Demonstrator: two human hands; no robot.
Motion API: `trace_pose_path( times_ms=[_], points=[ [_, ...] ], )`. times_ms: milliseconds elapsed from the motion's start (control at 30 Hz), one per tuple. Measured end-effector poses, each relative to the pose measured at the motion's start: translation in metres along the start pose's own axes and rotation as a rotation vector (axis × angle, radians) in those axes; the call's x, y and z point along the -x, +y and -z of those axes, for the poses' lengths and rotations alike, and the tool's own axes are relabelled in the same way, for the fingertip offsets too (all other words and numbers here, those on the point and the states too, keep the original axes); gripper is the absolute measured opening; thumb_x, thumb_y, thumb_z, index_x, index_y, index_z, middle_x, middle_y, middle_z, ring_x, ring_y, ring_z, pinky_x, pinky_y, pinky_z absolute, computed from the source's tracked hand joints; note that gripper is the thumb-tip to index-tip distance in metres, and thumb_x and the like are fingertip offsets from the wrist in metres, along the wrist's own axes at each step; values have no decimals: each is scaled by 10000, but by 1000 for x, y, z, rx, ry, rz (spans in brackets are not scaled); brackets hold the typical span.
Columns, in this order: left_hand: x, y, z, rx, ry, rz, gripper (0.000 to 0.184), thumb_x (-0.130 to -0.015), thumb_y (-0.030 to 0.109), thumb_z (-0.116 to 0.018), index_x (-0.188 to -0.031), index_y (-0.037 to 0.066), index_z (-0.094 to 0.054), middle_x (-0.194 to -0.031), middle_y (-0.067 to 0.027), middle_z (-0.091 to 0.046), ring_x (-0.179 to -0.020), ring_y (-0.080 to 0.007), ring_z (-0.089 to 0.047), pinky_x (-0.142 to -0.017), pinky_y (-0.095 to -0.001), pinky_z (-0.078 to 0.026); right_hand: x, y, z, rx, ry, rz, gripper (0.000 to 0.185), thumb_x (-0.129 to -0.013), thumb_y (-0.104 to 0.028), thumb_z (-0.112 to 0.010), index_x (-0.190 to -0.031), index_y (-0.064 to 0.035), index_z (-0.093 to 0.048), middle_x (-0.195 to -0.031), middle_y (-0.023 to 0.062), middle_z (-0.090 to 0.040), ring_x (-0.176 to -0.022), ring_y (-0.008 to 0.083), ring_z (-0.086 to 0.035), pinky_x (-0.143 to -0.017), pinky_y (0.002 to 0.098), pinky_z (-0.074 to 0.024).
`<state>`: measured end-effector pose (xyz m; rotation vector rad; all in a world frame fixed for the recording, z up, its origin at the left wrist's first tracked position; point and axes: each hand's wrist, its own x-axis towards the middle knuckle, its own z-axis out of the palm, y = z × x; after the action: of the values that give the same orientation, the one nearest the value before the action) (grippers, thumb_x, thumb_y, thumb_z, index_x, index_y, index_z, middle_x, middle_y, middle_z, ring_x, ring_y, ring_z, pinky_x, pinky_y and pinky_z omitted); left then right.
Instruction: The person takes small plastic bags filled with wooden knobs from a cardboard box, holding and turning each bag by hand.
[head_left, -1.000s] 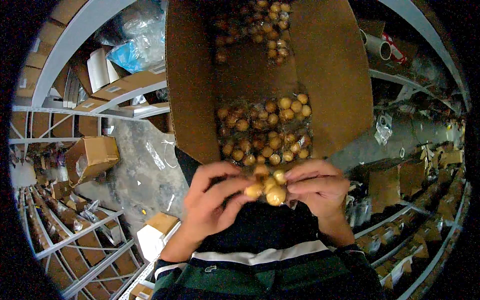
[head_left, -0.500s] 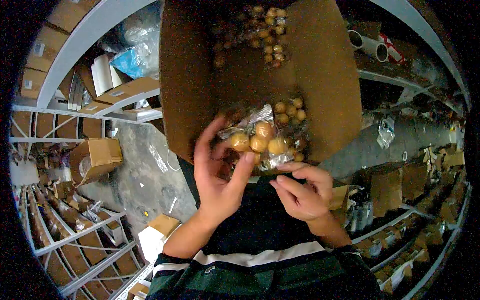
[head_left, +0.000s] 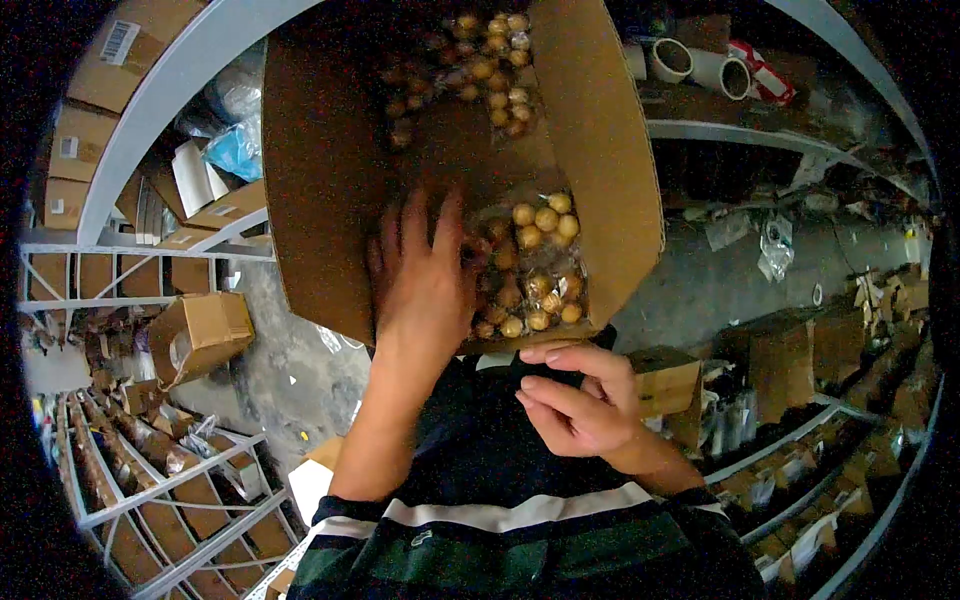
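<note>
A deep cardboard box [head_left: 600, 150] stands in front of me, holding clear plastic packs of round tan balls. My left hand [head_left: 425, 275] reaches down inside along the left wall, its fingers spread and slightly blurred. It lies beside the near packs, and I see nothing held in it. One pack of balls [head_left: 545, 222] rests by the right wall, and another pack [head_left: 550, 295] lies close to the near edge. Several more packs [head_left: 500, 75] are at the far end. Outside the near edge, my right hand [head_left: 585, 400] has bent fingers parted from the thumb, with nothing between them.
Shelving with cartons [head_left: 170, 400] runs along the left, and more racks [head_left: 800, 470] are on the right. An opened carton [head_left: 205, 340] stands at the left. White tubes [head_left: 705, 70] lie on the upper right shelf. Plastic wrap [head_left: 775, 250] lies on the floor.
The pack that was between my hands is no longer held up at the near edge. My left hand has moved deeper into the box. The box sits further left in view.
</note>
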<state>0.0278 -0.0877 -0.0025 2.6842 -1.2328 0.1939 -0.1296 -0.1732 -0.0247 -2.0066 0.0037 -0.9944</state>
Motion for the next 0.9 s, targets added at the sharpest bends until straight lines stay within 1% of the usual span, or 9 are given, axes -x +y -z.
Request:
trace_pose_path(
  times_ms=[100,167,267,400,500,600,667,833,900],
  points=[
    [-1,-1,7,139,64,-34,486,-739,62,-554,-1211,15,-445,-1198,-187,-469,-1138,-346,-410,-999,-441,-301,-1,-1,0,3,-22,-19,258,-651,-37,-725,-892,-75,-641,-983,96,-591,-860,239,-613,-732,302,-500],
    [4,-6,6,64,-142,-149,470,-742,55,-510,-1206,6,-455,-1198,-185,-473,-1140,-353,-414,-1007,-430,-302,-3,0,-2,14,-37,-19,254,-652,-40,-726,-889,-76,-642,-992,98,-593,-855,239,-612,-730,304,-499],
    [4,-8,-4,36,-203,-148,452,-743,43,-468,-1192,-8,-468,-1214,-183,-467,-1156,-341,-411,-1018,-423,-294,-10,3,-5,14,-90,10,249,-658,-7,-708,-892,-48,-633,-1006,120,-565,-870,242,-604,-725,297,-496],
    [7,-6,1,25,-143,-180,457,-741,48,-475,-1194,-11,-467,-1232,-180,-461,-1183,-337,-395,-1028,-427,-283,-30,-2,-2,122,-126,-41,249,-681,-55,-704,-923,-51,-642,-1004,129,-594,-848,253,-608,-741,323,-495],
    [23,1,32,205,25,-197,440,-722,64,-510,-1156,-9,-501,-1202,-173,-485,-1181,-325,-409,-1029,-437,-286,-53,-6,-1,84,-80,-122,227,-733,-29,-634,-960,-11,-624,-1030,154,-581,-917,282,-585,-816,335,-467],
    [44,-9,43,361,83,-366,428,-688,75,-558,-1109,5,-538,-1149,-155,-517,-1155,-310,-441,-1019,-449,-304,-81,-3,-12,129,-86,-149,218,-793,-47,-564,-1004,1,-593,-1047,167,-574,-979,326,-554,-860,364,-444],
    [58,-17,44,527,113,-448,410,-654,72,-586,-1060,22,-569,-1112,-135,-535,-1118,-292,-470,-1003,-452,-328,-98,7,-29,279,-141,-179,195,-796,-23,-544,-974,39,-589,-1035,160,-569,-931,312,-566,-817,342,-452],
    [75,-27,43,612,114,-505,392,-643,71,-599,-1034,41,-583,-1124,-117,-534,-1104,-277,-479,-991,-448,-334,-143,50,-75,720,-213,-254,266,-805,-63,-499,-1047,35,-550,-1180,217,-502,-1129,357,-458,-950,401,-378],
    [82,-31,44,618,134,-515,390,-645,74,-601,-1034,45,-583,-1125,-113,-535,-1104,-273,-479,-992,-447,-332,-161,56,-79,784,-402,-362,294,-769,-66,-536,-1043,38,-547,-1229,222,-472,-1191,357,-406,-987,409,-353]
  ],
)
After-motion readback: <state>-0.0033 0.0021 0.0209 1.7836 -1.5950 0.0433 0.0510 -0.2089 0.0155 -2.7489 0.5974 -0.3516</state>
